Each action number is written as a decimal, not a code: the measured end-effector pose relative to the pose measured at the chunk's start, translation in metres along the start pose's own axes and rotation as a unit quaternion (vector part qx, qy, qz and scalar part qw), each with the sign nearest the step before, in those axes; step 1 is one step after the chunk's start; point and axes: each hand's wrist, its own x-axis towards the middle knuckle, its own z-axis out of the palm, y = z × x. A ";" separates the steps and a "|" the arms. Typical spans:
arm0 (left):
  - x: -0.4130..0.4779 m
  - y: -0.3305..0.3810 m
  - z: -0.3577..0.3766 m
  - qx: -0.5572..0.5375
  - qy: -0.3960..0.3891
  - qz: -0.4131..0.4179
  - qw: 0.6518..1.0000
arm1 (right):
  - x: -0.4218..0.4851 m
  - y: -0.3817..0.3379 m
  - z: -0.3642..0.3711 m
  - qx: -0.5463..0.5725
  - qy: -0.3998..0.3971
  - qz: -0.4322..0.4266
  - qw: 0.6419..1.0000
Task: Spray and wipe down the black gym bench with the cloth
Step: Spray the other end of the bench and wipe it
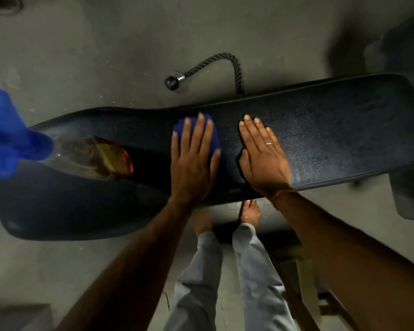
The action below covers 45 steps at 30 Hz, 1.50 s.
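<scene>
Well, floor (86, 51): grey concrete, speckled, dim light.
table (332, 130): black padded top, textured, runs left to right across the view, wider at the left end; fine pale speckle on the right half.
machine (406, 68): dark blurred bulk at far right, by the table end; can't tell what it is.
trousers (256, 271): grey; person stands at the near edge of the table, bare feet (250, 211) on the floor, partly under it.
bottle (93, 156): clear spray bottle, blue head toward the camera and blurred, amber liquid at the base; base on the left part of the table, well left of both hands, no hand on it.
left hand (194, 163): palm down on the cloth, mid table; fingers (198, 132) straight, slightly spread, pressing flat, curled round nothing.
right hand (264, 158): palm down on bare table just right of the left hand, thumbs near each other; fingers straight and close together, holding nothing.
rope (227, 59): black, twisted, curved, knob end with metal collar; on the floor beyond the far edge of the table, other end hidden behind it.
cloth (214, 139): blue, bunched under the left hand, on the table; shows between and beside the fingers.
ring (269, 143): thin band on a right-hand finger.
</scene>
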 end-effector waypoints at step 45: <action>-0.132 -0.073 -0.067 -0.247 0.142 -0.389 0.876 | -0.047 -0.183 -0.020 0.292 -0.140 0.320 0.890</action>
